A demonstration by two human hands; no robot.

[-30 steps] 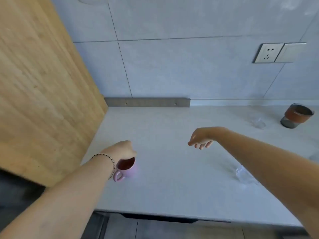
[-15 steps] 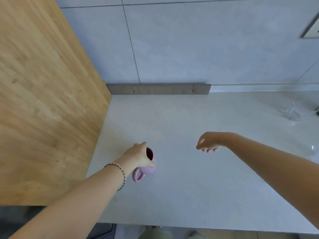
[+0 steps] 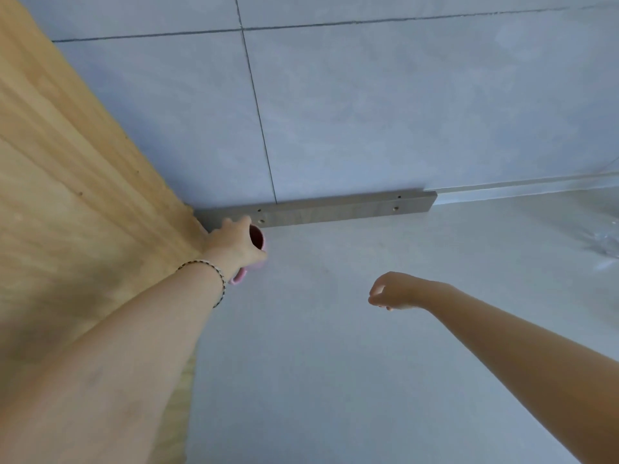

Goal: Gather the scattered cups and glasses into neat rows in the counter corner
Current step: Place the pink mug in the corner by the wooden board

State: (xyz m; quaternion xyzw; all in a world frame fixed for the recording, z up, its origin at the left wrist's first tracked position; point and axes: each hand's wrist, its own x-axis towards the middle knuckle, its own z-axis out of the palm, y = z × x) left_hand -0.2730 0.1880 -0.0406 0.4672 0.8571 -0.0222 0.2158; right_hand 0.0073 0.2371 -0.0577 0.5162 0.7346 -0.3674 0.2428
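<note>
Left hand grips a pink mug in the far left corner of the tabletop.

Head view: the left hand (image 3: 234,244) reaches forward, its fingers (image 3: 246,222) wrapped over the rim and side of the pink mug (image 3: 257,236), which sits upright where the wooden side panel (image 3: 77,209) meets the grey metal strip (image 3: 335,209) along the tiled wall (image 3: 368,112); the mug's handle points back toward the person, and a beaded bracelet (image 3: 214,279) circles the wrist. The right hand (image 3: 393,291) hangs above the bare pale tabletop (image 3: 335,363), well apart from the mug, fingers loosely curled inward and holding nothing. At the right edge, a clear glass (image 3: 608,241) shows only as a blurred glint.
</note>
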